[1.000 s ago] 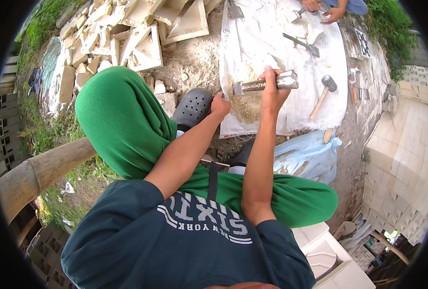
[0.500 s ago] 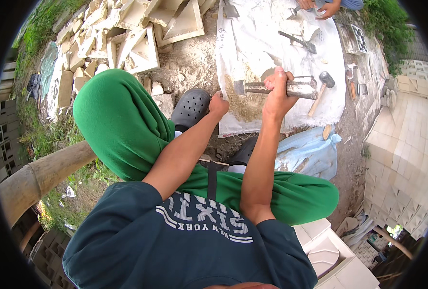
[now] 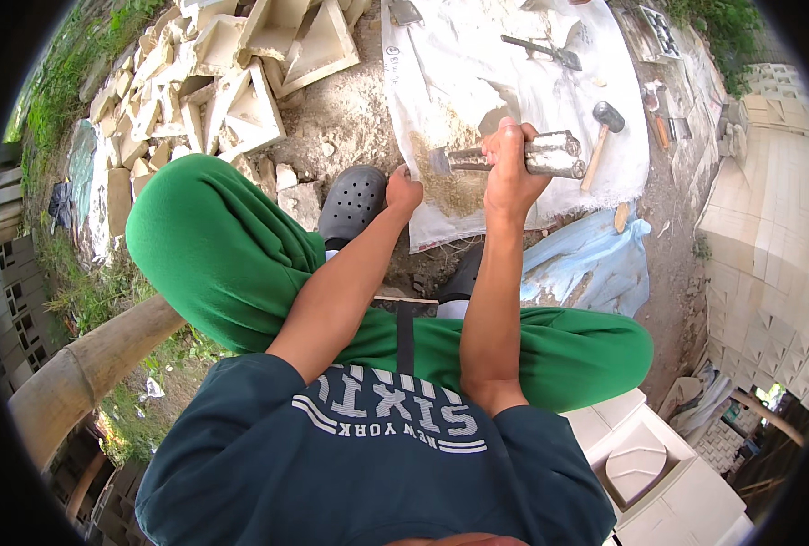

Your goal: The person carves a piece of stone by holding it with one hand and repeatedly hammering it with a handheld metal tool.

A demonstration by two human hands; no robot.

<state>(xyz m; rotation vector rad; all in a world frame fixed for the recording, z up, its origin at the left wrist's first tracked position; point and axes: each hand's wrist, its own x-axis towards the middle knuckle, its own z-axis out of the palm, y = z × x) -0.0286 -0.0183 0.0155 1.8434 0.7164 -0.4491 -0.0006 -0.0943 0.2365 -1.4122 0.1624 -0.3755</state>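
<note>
My right hand (image 3: 513, 177) is closed round a heavy metal tool (image 3: 554, 155) with a thick, ribbed, whitish shaft. The tool's flat grey blade (image 3: 439, 161) points left, above the dust on the white woven sheet (image 3: 605, 82). My left hand (image 3: 404, 191) is closed at the sheet's left edge, with its fingertips pinched on it beside my grey clog (image 3: 353, 202). A broken beige piece (image 3: 493, 120) lies on the sheet just past the tool.
Broken beige blocks (image 3: 231, 109) are heaped at the far left. On the sheet lie a black-headed mallet (image 3: 607, 118) and a hatchet-like tool (image 3: 550, 51). Blue sheeting (image 3: 595, 264) lies nearer, at the right. A bamboo pole (image 3: 86, 364) crosses at the left.
The view has shifted slightly, and another person's hands at the far edge have almost left it. My right hand with the tool has come slightly nearer relative to the mallet. Both hands keep their grip.
</note>
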